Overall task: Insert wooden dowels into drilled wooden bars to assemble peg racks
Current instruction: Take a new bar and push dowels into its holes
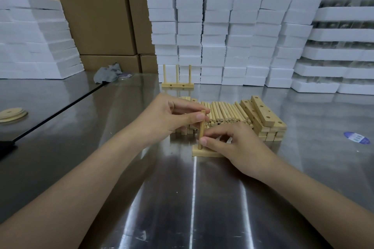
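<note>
Dowel upright near the middle of the counter, lower end set in the left-end hole of a drilled bar lying flat there. Left hand pinching the dowel's upper part between thumb and fingertips. Right hand pinching it low down with thumb and forefinger, other fingers curled over the bar and hiding the rest of it. Depth of seating not readable. Toward the far edge, one finished rack with three dowels standing, so probably two more to fit in this bar. Just behind the hands, a thick pile of loose dowels and, to its right, a stack of bars, untouched. Judged from that: one rack done, a second barely started, many left.
</note>
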`<state>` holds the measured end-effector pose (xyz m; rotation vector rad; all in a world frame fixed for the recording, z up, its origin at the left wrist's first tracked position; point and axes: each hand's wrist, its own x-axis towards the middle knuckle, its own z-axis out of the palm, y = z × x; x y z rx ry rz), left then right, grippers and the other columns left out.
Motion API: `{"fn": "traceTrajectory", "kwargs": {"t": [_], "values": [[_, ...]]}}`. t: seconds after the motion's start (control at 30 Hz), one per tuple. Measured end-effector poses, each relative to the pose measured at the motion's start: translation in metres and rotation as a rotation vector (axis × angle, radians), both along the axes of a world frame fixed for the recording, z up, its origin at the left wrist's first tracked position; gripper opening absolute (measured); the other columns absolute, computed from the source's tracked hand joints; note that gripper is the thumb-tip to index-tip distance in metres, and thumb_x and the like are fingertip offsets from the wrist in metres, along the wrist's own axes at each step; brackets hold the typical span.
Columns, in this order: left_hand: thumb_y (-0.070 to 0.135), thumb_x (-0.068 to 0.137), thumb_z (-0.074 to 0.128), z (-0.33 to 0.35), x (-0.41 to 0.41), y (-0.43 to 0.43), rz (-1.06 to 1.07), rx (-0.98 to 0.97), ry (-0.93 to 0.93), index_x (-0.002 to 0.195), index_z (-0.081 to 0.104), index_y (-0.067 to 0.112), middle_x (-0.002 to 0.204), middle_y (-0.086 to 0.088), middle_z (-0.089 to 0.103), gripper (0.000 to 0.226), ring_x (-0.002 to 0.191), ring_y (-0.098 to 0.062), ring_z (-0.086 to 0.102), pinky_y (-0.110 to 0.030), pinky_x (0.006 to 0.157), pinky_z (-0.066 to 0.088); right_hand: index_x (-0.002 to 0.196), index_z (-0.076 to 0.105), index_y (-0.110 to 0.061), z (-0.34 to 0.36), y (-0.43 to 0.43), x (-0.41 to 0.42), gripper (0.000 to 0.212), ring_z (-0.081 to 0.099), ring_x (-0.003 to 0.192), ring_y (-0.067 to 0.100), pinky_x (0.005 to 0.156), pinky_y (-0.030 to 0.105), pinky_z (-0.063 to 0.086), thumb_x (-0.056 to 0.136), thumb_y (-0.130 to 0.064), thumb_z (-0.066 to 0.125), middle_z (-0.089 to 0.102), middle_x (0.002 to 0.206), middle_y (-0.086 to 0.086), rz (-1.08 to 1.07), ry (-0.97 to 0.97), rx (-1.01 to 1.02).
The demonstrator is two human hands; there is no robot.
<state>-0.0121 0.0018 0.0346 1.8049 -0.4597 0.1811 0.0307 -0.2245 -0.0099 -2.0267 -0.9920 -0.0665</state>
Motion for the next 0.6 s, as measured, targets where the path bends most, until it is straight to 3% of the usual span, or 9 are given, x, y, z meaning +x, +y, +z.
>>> {"fn": "traceTrajectory", "kwargs": {"t": [0.2,0.37,0.6], "values": [[0.020,0.097,0.076,0.0029,-0.0016,0.0016,-0.012,0.066,0.008,0.121,0.081,0.019,0.108,0.002,0.083,0.025,0.104,-0.010,0.078,-0.014,0.075,0.058,0.090,0.081,-0.036,-0.0014,0.0013,-0.0014,0.011,0.066,0.080,0.010,0.078,0.035,0.054,0.097,-0.039,0.074,0.075,0.082,-0.014,-0.045,0.003,0.011],[0.026,0.098,0.073,0.0070,-0.0034,0.0059,-0.024,0.132,0.052,0.123,0.079,0.021,0.111,0.002,0.082,0.026,0.105,-0.016,0.078,-0.028,0.081,0.064,0.087,0.079,-0.036,-0.0003,0.0033,-0.0027,0.010,0.065,0.076,0.013,0.075,0.037,0.053,0.095,-0.041,0.076,0.073,0.080,-0.014,-0.062,-0.009,-0.001],[0.033,0.093,0.078,0.0087,-0.0062,0.0029,-0.019,0.102,0.080,0.113,0.084,0.021,0.107,-0.001,0.083,0.024,0.102,-0.017,0.079,-0.022,0.077,0.061,0.090,0.082,-0.034,0.0007,0.0055,-0.0054,0.010,0.062,0.073,0.013,0.073,0.036,0.051,0.089,-0.045,0.081,0.074,0.081,-0.011,-0.051,-0.011,0.032]]}}
